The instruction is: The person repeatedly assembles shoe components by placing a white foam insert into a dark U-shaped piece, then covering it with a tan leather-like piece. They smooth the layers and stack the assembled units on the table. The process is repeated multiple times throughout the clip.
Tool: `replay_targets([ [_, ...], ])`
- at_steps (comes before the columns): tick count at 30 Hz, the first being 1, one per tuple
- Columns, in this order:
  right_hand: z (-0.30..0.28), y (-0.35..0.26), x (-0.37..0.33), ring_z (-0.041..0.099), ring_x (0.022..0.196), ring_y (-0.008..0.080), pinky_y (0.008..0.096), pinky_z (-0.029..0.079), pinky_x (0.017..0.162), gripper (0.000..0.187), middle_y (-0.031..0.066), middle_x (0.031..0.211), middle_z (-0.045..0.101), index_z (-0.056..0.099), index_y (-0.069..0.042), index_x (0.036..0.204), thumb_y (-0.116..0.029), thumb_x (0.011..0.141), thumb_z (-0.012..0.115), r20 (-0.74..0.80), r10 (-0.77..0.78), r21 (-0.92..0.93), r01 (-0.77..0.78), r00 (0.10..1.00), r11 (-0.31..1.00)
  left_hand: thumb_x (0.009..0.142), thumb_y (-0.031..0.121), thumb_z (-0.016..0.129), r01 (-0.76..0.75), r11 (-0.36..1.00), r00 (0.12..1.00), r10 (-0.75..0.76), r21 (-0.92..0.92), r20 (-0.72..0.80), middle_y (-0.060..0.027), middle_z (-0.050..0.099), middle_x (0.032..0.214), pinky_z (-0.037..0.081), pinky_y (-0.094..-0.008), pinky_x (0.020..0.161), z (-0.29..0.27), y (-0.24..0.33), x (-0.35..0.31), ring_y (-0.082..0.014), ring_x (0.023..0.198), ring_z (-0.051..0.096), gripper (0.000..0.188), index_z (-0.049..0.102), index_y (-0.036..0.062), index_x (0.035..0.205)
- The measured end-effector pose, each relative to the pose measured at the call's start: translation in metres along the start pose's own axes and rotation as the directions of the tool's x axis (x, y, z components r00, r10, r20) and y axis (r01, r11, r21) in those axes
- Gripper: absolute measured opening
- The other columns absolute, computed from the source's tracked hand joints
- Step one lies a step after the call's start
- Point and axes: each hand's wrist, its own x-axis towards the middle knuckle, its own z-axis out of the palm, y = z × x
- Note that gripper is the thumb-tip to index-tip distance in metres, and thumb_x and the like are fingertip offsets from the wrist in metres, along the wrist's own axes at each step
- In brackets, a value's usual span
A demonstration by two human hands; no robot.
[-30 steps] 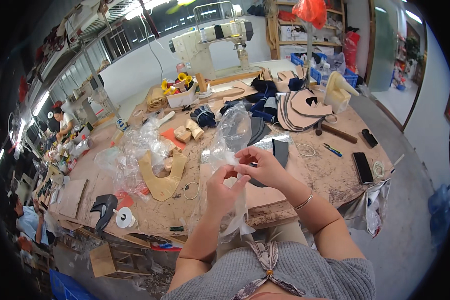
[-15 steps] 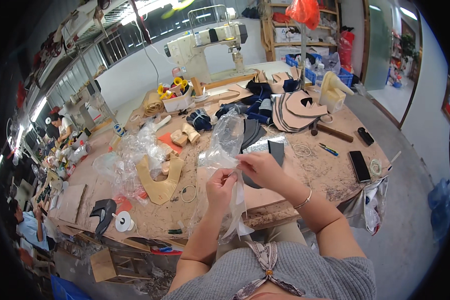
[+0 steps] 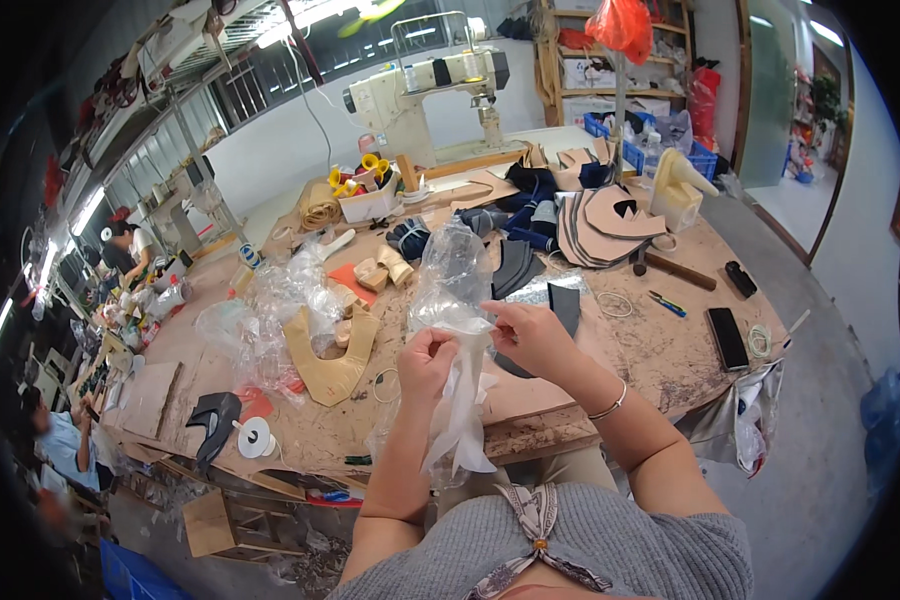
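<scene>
A crumpled sheet of clear plastic film (image 3: 452, 268) stands up in front of me, with whitish strips (image 3: 460, 405) hanging below it over the table's near edge. My left hand (image 3: 427, 366) is closed, thumb and fingers pinching the gathered film at its left. On the other side my right hand (image 3: 535, 338) pinches the film's right edge with thumb and forefinger. Dark grey cut pieces (image 3: 564, 308) and a pale pink sheet (image 3: 530, 395) lie just behind and beneath my hands.
Left on the worktable (image 3: 210, 340) lie crumpled plastic (image 3: 305, 285), a tan U-shaped piece (image 3: 332, 362) and a white spool (image 3: 255, 437). A hammer (image 3: 680, 271), pen (image 3: 667, 304) and phone (image 3: 727, 338) lie right. Behind stands a sewing machine (image 3: 400, 105). Co-workers sit far left.
My hands have drawn slightly apart, the left moving a little left. The whitish strips now hang wider below them. The whole view has shifted slightly.
</scene>
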Motion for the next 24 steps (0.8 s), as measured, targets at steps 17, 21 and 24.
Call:
replay_targets([
  [17,0.002,0.065,-0.017,0.064,0.069,0.0101,0.0289,0.058,0.066,0.011,0.0009,0.077,0.063,0.062,-0.007,0.089,-0.015,0.086,0.07,0.335,0.66,0.85,-0.518,0.672,0.097,0.084,0.014,0.066,0.05,0.951,0.985,0.004,0.306,-0.172,0.0047,0.057,0.076,0.041,-0.0217,0.064,-0.166,-0.006,0.08,-0.0056,0.072,0.051,0.011,0.064,0.0042,0.087],
  [21,0.011,0.05,-0.028,0.063,0.071,0.0103,0.0284,0.057,0.067,0.012,0.0028,0.087,0.064,0.062,-0.006,0.09,-0.016,0.087,0.068,0.466,0.654,0.839,-0.532,0.596,-0.113,0.083,0.02,0.068,0.264,0.161,0.893,0.332,0.951,-0.305,-0.0094,0.066,0.09,0.048,-0.031,0.076,-0.271,-0.043,0.073,-0.0222,0.084,0.063,0.03,0.061,-0.001,0.104],
  [24,0.031,0.07,-0.044,0.063,0.07,0.0102,0.027,0.056,0.065,0.011,0.0028,0.094,0.065,0.062,-0.006,0.091,-0.017,0.09,0.064,0.302,0.73,0.84,-0.534,0.613,0.101,0.083,0.019,0.069,0.123,0.233,0.728,0.64,0.965,-0.247,-0.0173,0.063,0.099,0.047,-0.0385,0.08,-0.193,-0.002,0.062,-0.031,0.093,0.059,0.033,0.059,-0.0006,0.107],
])
